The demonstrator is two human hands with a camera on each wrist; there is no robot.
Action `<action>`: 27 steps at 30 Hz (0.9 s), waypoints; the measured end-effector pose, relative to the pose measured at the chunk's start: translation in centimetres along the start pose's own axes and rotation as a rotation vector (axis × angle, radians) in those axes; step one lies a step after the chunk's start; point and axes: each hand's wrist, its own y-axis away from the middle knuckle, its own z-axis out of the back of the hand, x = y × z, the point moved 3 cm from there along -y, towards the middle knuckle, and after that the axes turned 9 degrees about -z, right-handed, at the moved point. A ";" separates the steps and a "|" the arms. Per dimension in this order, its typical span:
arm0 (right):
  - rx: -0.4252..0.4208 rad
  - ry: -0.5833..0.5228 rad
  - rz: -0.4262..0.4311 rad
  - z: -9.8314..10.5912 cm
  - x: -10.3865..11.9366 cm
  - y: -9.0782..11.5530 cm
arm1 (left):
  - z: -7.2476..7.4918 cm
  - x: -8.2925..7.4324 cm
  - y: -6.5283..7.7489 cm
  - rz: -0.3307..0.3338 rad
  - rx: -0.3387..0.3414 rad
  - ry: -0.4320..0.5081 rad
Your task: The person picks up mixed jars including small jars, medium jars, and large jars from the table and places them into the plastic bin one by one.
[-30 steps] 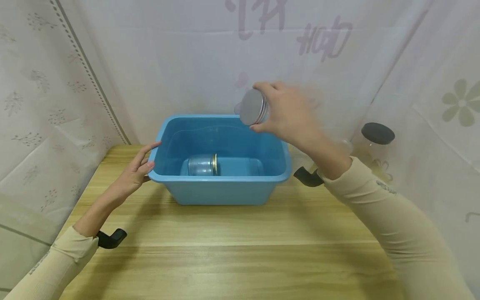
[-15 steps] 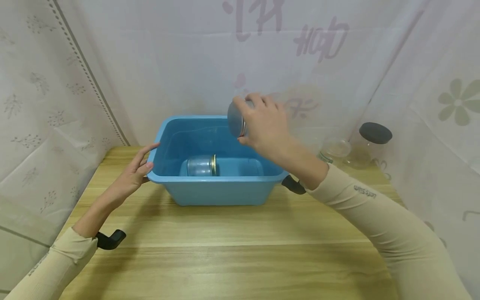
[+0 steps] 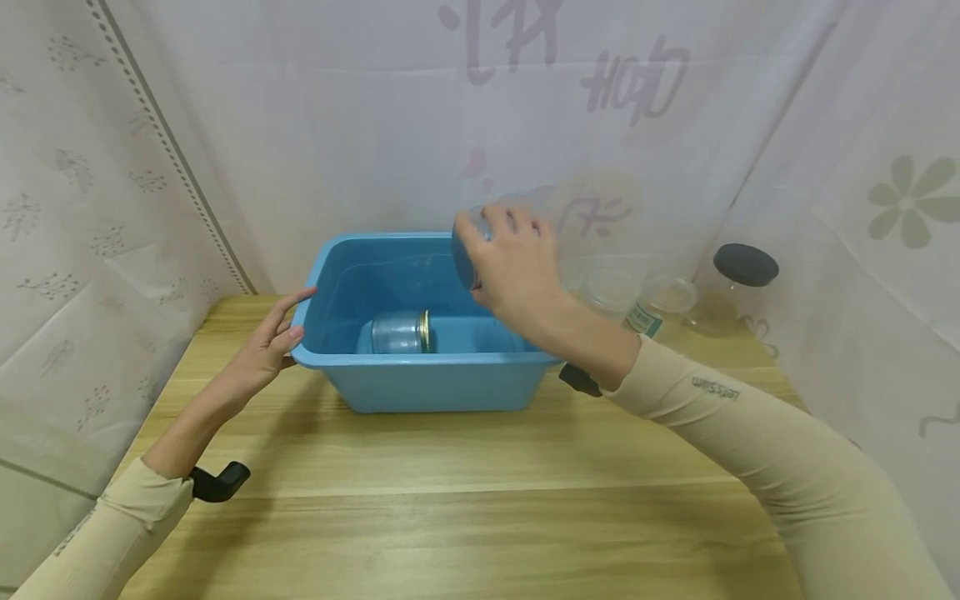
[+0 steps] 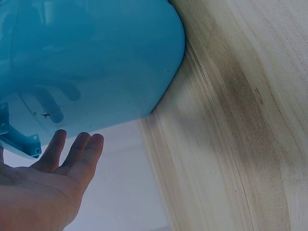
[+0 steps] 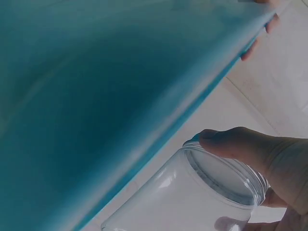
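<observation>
A light-blue plastic basin (image 3: 442, 387) stands on the wooden table. My left hand (image 3: 258, 362) holds its left rim, thumb and index finger on the rim and the other fingers (image 4: 84, 156) beneath it. Inside the basin a clear jar (image 3: 397, 333) with a gold-coloured lid lies on its side. Over the basin's right end, my right hand (image 3: 517, 267) grips a second clear jar (image 5: 178, 197) around its silver-grey lid (image 3: 463, 254). This jar is tilted, lid facing left in the head view. My hand covers most of it there.
Back right on the table stand several clear containers: a jar with a black lid (image 3: 746, 265), a jar with a green label (image 3: 643, 321) and another clear jar (image 3: 611, 292). Patterned cloth (image 3: 360, 125) hangs close behind and at both sides. Wooden tabletop (image 3: 450, 517) lies in front.
My right hand has carried the gripped jar left and down, over the basin's right part. My left hand keeps its place on the rim; the jar in the basin lies as before.
</observation>
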 end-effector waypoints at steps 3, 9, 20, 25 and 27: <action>0.023 0.046 -0.001 -0.3 0.5 0.0 | 0.1 0.0 0.1 0.005 0.004 0.006; 0.079 0.142 -0.031 -0.6 1.3 0.0 | 0.2 0.1 0.0 -0.006 0.006 0.014; 0.139 0.228 -0.063 -1.4 2.5 -0.2 | 0.1 0.2 0.0 -0.013 -0.003 -0.005; 0.217 0.183 -0.082 -1.6 2.3 -0.2 | 0.2 0.3 -0.1 -0.013 -0.002 -0.010; 0.255 0.156 -0.090 -1.7 2.2 -0.1 | 0.2 0.3 -0.1 -0.012 -0.003 -0.009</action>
